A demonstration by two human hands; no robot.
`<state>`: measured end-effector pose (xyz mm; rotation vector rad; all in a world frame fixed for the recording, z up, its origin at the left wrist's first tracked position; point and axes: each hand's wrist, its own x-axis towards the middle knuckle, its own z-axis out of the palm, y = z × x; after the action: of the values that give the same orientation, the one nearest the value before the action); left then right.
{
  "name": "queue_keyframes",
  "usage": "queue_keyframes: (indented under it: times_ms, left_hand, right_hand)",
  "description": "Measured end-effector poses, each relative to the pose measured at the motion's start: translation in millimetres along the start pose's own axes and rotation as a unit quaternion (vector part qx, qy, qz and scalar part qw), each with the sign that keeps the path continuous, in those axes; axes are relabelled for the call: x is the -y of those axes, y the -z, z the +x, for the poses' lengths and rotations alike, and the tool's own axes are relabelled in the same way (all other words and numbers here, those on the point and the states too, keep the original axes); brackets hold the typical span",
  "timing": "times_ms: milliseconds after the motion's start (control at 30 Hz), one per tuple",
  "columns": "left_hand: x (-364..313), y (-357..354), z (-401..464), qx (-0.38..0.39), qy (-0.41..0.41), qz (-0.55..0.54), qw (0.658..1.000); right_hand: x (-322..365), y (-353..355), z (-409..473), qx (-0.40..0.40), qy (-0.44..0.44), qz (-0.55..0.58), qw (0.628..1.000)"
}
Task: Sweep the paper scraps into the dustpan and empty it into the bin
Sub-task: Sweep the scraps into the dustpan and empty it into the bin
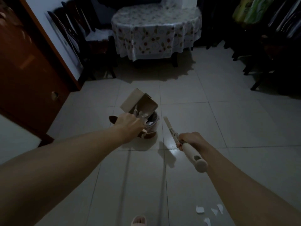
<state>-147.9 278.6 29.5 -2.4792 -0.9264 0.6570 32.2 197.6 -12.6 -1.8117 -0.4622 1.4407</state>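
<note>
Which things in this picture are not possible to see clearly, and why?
Head view, the only one:
- Bin contents: mostly hidden by the left hand and the tilted cardboard box.
- What the left hand grips at the bin: blurred, pale, unclear.
- Broom head or dustpan: the handle in the right hand ends without showing either.
- Paper scraps: small; some may be cut off by the bottom edge.
- Foot: cut off by the bottom edge.

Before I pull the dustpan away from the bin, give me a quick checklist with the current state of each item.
1. Dustpan tipped over bin: ok.
2. Left hand gripping dustpan handle: ok.
3. Right hand holding broom handle: ok.
4. Dustpan fully emptied: cannot tell.
5. Floor free of paper scraps: not ok, several lie at lower right.
6. Foot apart from scraps: ok.
</note>
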Motion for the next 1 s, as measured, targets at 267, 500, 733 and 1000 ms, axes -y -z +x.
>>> queue_keyframes:
  times_ms: [267,500,733,1000]
  left_hand:
    - [10.5,2.2,-1.6,0.020,-0.004,0.013,1.000]
    - [17.1,2.7,0.6,0.014,0.004,0.013,1.000]
    - [24.9,18.4,-5.1,0.011,0.017,0.019,1.000]
    - [18.1,22.4,-6.3,0.006,0.039,-0.009,0.999]
  right_hand:
    - [-0.1,-2.5,1.8,-0.008,0.013,-0.013,1.000]
    - [-1.6,-6.4,6.2,0.004,0.007,-0.001,1.000]
    - [2.6,-8.2,3.8,0.001,0.005,0.003,1.000]
    - [-2.2,2.4,2.9,-0.003,0.003,-0.016,1.000]
